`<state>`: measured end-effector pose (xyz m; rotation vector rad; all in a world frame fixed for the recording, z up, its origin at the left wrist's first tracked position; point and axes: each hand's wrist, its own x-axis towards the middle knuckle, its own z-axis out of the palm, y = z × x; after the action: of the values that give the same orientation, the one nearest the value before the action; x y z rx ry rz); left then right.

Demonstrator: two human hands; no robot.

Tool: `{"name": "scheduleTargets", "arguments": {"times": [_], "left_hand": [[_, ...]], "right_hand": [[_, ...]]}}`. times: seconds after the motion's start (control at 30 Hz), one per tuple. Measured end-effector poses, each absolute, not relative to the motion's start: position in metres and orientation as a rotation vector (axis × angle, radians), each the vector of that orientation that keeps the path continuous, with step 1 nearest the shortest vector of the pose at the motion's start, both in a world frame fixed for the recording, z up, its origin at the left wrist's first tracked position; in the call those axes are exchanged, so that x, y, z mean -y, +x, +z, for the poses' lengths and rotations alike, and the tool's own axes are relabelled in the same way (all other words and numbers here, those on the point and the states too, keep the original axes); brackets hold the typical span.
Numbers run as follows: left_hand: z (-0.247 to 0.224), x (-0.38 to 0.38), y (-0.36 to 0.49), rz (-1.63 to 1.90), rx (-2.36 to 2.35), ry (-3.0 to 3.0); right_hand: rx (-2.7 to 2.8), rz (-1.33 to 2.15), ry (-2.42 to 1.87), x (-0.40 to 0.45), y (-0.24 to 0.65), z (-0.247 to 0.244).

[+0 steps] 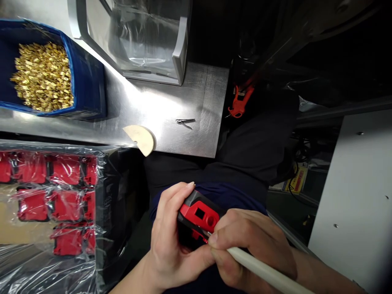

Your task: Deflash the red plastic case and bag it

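My left hand (171, 237) is wrapped round a red and black plastic housing (200, 213) with a small square opening and a round recess in its red face. My right hand (248, 241) is closed on a slim tool with a long pale handle (266, 271). A small metal tip shows at my right fingertips, against the lower edge of the housing; its exact shape is too small to make out. Both hands are close together above my lap, and the right fingers cover the housing's right end.
On the metal table (202, 139) lie nail clippers (185, 121) and a cream half-disc (142, 139). A blue bin (88, 81) of brass parts stands left, near a clear-lined grey tray (180, 49). Below is a black crate (113, 212) with bagged red housings (65, 204). Orange-handled pliers (240, 102) hang right.
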<state>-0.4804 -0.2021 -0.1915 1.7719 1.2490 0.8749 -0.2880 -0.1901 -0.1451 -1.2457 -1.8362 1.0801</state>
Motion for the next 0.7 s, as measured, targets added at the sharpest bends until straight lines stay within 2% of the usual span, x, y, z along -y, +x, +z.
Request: {"name": "scheduleTargets", "arguments": {"times": [0.23,0.7], "left_hand": [[-0.1924,0.2012,-0.4797,0.878,-1.226,1.776],[-0.1948,0.2021,-0.4794,0.896,-1.216,1.757]], "right_hand": [[1.865,0.965,-1.265,0.1947,-0.2931,-0.1427],[1.804,1.070,-1.212,0.1897,-0.2916,-0.1453]]}}
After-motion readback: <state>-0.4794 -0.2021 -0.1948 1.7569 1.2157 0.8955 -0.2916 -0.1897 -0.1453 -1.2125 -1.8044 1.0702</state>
